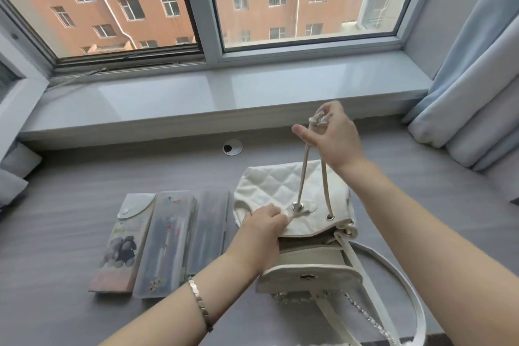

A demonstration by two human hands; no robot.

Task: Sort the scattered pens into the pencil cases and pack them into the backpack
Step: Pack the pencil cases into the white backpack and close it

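A white quilted backpack (269,185) lies on the grey desk (70,219), its flap (309,279) folded toward me and its mouth partly open. My right hand (334,137) pinches the knotted end of the drawstring cord (304,168) and holds it up taut above the bag. My left hand (261,226) grips the bag's front edge beside the metal eyelet (297,207). Left of the bag lie three pencil cases side by side: one with a bear picture (120,247), a translucent one with flowers (165,244), and a clear one (207,230) with pens blurred inside.
The backpack's white strap (404,275) and a chain loop toward the desk's front edge. A round cable grommet (232,147) sits near the back. A grey windowsill (196,98) runs behind the desk, and blue curtains (477,78) hang at the right.
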